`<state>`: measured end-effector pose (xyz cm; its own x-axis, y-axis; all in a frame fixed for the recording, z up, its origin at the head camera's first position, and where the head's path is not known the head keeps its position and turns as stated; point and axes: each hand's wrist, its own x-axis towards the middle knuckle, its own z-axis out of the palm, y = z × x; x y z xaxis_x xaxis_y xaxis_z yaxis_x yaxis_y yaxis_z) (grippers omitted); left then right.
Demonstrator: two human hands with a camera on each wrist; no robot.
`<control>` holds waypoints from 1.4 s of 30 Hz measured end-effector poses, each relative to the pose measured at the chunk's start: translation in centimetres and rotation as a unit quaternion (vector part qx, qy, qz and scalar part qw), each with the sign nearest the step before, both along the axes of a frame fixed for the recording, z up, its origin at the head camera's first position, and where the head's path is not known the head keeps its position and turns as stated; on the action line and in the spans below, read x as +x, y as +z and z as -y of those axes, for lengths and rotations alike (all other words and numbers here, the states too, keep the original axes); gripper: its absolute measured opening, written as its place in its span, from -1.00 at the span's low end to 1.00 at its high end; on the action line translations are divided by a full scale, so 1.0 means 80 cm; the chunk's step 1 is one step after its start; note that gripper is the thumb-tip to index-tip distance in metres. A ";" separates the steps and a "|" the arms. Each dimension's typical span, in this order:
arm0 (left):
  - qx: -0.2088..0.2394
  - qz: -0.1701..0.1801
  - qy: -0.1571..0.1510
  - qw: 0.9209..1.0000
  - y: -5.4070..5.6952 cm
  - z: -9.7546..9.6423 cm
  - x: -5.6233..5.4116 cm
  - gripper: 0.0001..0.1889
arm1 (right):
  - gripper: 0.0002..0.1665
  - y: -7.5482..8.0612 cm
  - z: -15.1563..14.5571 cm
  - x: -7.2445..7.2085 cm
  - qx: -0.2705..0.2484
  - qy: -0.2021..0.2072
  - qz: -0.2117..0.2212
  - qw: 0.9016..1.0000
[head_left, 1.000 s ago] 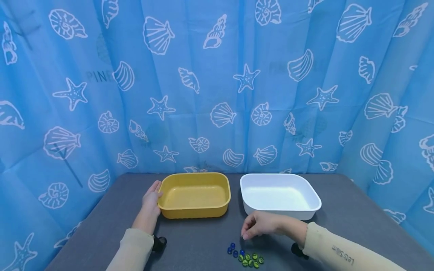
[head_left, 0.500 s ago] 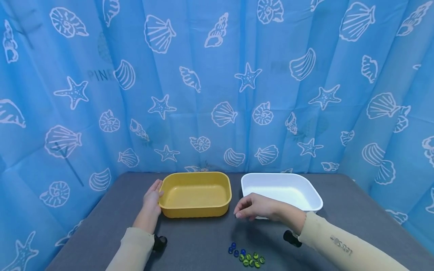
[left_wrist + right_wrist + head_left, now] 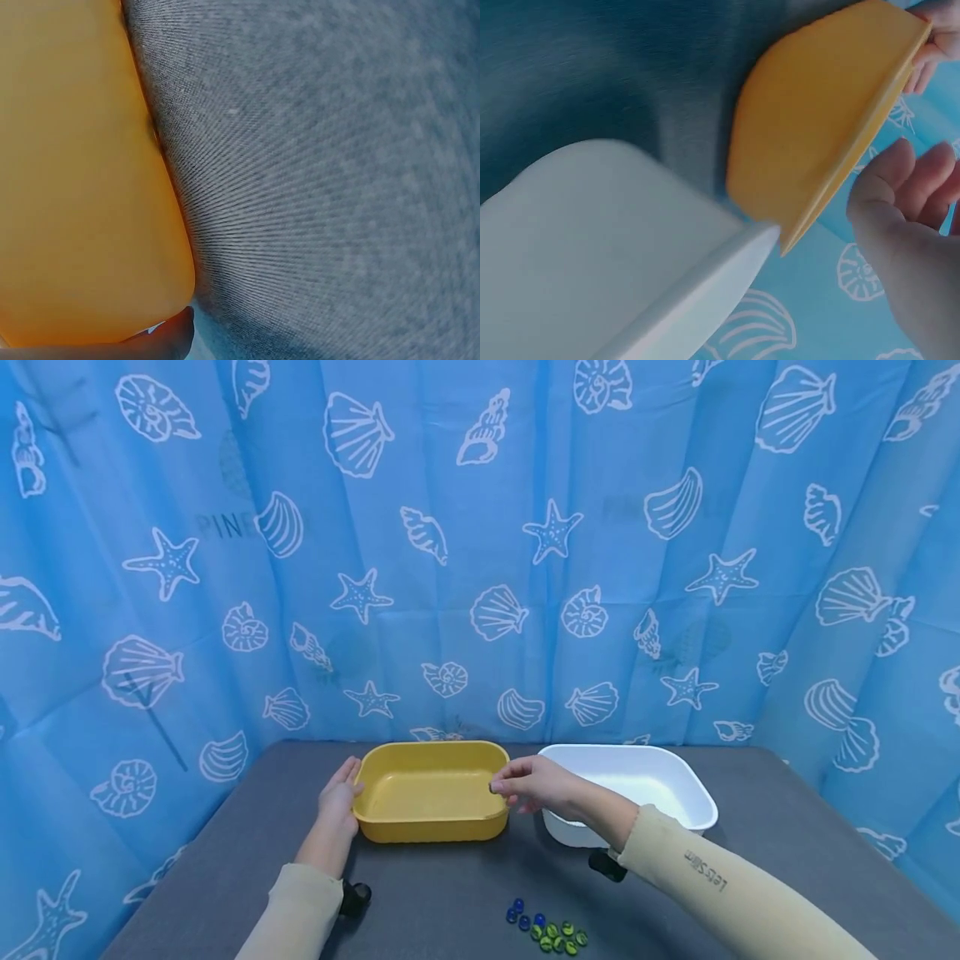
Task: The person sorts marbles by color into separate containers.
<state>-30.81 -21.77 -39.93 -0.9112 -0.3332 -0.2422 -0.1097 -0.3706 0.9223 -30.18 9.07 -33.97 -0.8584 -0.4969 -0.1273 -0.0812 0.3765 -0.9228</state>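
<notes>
My left hand [image 3: 337, 802] holds the left end of a yellow plastic tub [image 3: 431, 832], with its thumb at the rim and its fingers along the outside. In the left wrist view the tub's wall [image 3: 82, 165] fills the left side, and a dark fingertip [image 3: 178, 336] shows below it. Over the tub's right rim is my right hand [image 3: 543, 787], thumb and forefinger pinched together. A small dark marble [image 3: 492, 789] shows at those fingertips, mostly hidden. Several blue marbles [image 3: 524, 923] and yellow-green marbles [image 3: 558, 943] lie on the table at the front.
A white tub [image 3: 637, 777] stands right of the yellow one, partly behind my right forearm. Both rest on a grey cloth-covered table [image 3: 420, 893]. A blue curtain [image 3: 450, 552] with white shell prints hangs behind and at the sides.
My right hand has risen from beside the marbles, passed in front of the white tub and moved left to the yellow tub's right rim. My left hand has stayed put.
</notes>
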 end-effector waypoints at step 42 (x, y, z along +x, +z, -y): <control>0.002 -0.007 -0.001 1.000 0.000 0.001 -0.001 -0.40 | -0.93 -0.090 0.123 -0.083 0.112 -0.119 -0.014 0.986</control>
<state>-30.86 -21.84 -39.92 -0.9151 -0.3308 -0.2307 -0.0976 -0.3733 0.9226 -36.81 -0.80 -41.17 -0.9520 -0.2435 -0.1855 0.0095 0.5823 -0.8129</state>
